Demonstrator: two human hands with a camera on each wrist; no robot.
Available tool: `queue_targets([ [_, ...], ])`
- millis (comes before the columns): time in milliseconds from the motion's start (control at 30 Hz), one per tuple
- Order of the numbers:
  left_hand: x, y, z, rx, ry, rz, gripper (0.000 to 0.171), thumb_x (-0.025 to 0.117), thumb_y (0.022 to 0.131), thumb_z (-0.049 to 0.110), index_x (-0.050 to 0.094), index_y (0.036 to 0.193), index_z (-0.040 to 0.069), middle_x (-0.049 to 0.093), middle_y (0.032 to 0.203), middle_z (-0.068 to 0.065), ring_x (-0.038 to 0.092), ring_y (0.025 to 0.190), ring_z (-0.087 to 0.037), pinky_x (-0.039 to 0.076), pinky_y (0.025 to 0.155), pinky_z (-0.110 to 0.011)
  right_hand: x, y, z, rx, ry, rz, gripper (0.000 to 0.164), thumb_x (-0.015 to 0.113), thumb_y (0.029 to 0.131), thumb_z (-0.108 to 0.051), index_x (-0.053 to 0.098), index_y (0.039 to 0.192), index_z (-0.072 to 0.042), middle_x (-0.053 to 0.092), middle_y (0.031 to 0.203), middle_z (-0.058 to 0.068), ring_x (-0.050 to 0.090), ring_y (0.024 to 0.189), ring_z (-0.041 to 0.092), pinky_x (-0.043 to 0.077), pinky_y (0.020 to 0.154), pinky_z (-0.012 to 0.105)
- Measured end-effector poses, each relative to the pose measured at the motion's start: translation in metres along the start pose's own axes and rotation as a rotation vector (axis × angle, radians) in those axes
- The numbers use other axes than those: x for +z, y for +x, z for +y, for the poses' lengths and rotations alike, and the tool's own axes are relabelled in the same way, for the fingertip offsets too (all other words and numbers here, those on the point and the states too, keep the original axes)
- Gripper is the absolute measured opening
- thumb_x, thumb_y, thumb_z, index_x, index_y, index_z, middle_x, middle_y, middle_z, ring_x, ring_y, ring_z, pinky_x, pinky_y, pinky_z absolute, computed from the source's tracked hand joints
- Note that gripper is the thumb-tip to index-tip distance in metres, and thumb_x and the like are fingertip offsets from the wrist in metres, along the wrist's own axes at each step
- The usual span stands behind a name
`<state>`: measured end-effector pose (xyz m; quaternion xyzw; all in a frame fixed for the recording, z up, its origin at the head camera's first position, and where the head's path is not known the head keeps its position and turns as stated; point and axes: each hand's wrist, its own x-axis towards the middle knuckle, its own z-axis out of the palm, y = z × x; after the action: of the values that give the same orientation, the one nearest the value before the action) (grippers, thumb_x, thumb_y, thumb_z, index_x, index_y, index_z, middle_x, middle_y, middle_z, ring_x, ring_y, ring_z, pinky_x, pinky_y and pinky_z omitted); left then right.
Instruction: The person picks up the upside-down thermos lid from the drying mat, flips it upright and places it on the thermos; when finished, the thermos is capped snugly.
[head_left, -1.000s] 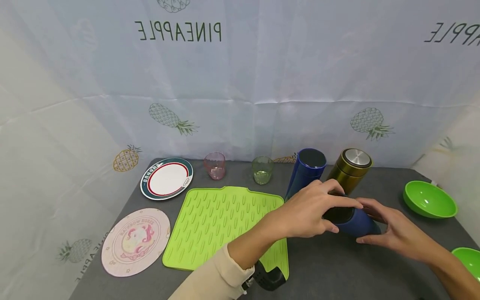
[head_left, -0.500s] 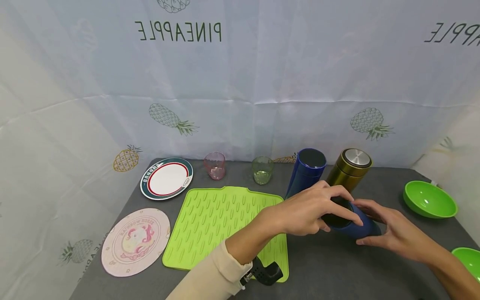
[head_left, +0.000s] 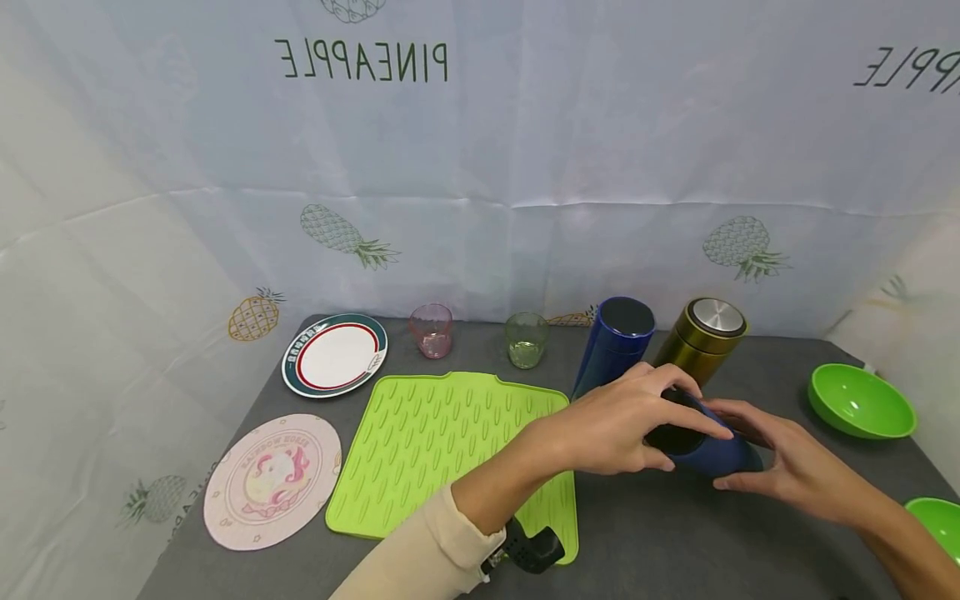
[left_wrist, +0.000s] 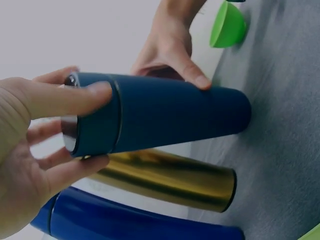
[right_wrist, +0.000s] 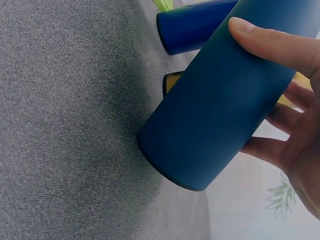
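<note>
A matte dark-blue thermos [head_left: 716, 454] leans between both hands in the head view, its dark top toward the left hand. The fingers and thumb of my left hand [head_left: 622, 421] are curled round the lid [left_wrist: 97, 115], separated from the body by a thin seam. My right hand [head_left: 783, 458] grips the body lower down, thumb on one side and fingers on the other. In the right wrist view the thermos's base [right_wrist: 172, 167] is close over the grey cloth. Behind the hands stand a glossy blue flask [head_left: 609, 354] and a gold flask [head_left: 693, 346] with a silver top.
A lime-green drying mat [head_left: 442, 433] lies under the left forearm. Left of it are a pink round mat [head_left: 273, 483] and a rimmed plate [head_left: 337, 354]. Pink [head_left: 431, 333] and green [head_left: 527, 342] glasses stand behind. Green bowls [head_left: 862, 400] are at right.
My left fingers have shifted round the lid, with the index finger now lower and nearer the viewer. The thermos's top shows more. My right hand has stayed in nearly the same place.
</note>
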<state>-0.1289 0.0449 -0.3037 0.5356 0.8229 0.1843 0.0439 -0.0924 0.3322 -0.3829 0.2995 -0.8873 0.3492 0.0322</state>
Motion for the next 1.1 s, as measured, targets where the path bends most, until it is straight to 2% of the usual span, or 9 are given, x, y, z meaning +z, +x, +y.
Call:
queue_targets([
  [133, 0.003, 0.0, 0.004, -0.074, -0.007, 0.055, 0.057, 0.079, 0.088, 0.042, 0.059, 0.142, 0.041, 0.05, 0.143, 0.006, 0.046, 0.128, -0.006, 0.041, 0.094, -0.009, 0.001, 0.0, 0.001, -0.02, 0.006, 0.001, 0.088, 0.092, 0.069, -0.007, 0.049, 0.146, -0.009, 0.055, 0.14, -0.022, 0.051, 0.127, -0.018, 0.042, 0.097, -0.001],
  [233, 0.004, 0.001, 0.004, -0.059, -0.011, 0.082, 0.052, 0.08, 0.087, 0.041, 0.065, 0.136, 0.039, 0.054, 0.136, 0.007, 0.048, 0.123, -0.005, 0.038, 0.091, -0.007, 0.001, 0.001, 0.002, -0.047, -0.011, 0.015, 0.09, 0.094, 0.066, -0.006, 0.05, 0.145, -0.009, 0.057, 0.138, -0.021, 0.053, 0.126, -0.017, 0.042, 0.097, 0.0],
  [467, 0.001, 0.001, 0.001, 0.047, 0.03, 0.07, 0.047, 0.082, 0.086, 0.035, 0.069, 0.132, 0.035, 0.054, 0.139, 0.005, 0.047, 0.128, -0.008, 0.036, 0.105, -0.01, 0.003, 0.002, 0.001, -0.059, -0.067, 0.053, 0.092, 0.097, 0.062, -0.009, 0.053, 0.142, -0.01, 0.058, 0.133, -0.025, 0.055, 0.12, -0.018, 0.043, 0.094, -0.001],
  [700, 0.002, 0.0, 0.0, 0.0, 0.033, 0.072, 0.055, 0.076, 0.091, 0.035, 0.059, 0.144, 0.034, 0.047, 0.153, 0.003, 0.044, 0.141, -0.011, 0.038, 0.113, -0.015, 0.004, 0.002, 0.003, -0.043, -0.044, 0.066, 0.095, 0.096, 0.061, -0.004, 0.05, 0.144, -0.009, 0.055, 0.138, -0.026, 0.052, 0.124, -0.019, 0.043, 0.095, -0.001],
  [867, 0.004, -0.01, -0.004, -0.045, 0.019, 0.102, 0.066, 0.074, 0.093, 0.041, 0.047, 0.153, 0.037, 0.04, 0.159, 0.002, 0.042, 0.146, -0.014, 0.043, 0.113, -0.021, 0.004, -0.007, 0.012, 0.044, 0.014, 0.107, 0.094, 0.093, 0.062, 0.003, 0.049, 0.144, -0.005, 0.055, 0.135, -0.027, 0.053, 0.12, -0.02, 0.044, 0.09, -0.001],
  [1000, 0.003, -0.027, -0.01, -0.067, -0.001, 0.081, 0.067, 0.072, 0.094, 0.043, 0.045, 0.154, 0.037, 0.042, 0.157, 0.002, 0.045, 0.143, -0.013, 0.049, 0.104, -0.019, -0.003, -0.02, 0.023, 0.167, 0.062, 0.142, 0.097, 0.088, 0.067, 0.009, 0.04, 0.15, -0.008, 0.052, 0.133, -0.028, 0.055, 0.113, -0.019, 0.048, 0.084, 0.003],
  [1100, 0.004, -0.042, -0.015, -0.074, 0.007, 0.062, 0.063, 0.07, 0.095, 0.045, 0.046, 0.153, 0.036, 0.046, 0.154, 0.002, 0.047, 0.14, -0.014, 0.05, 0.1, -0.019, -0.012, -0.025, 0.031, 0.241, 0.078, 0.178, 0.105, 0.085, 0.071, 0.012, 0.031, 0.157, -0.014, 0.05, 0.133, -0.028, 0.057, 0.109, -0.018, 0.051, 0.079, 0.006],
])
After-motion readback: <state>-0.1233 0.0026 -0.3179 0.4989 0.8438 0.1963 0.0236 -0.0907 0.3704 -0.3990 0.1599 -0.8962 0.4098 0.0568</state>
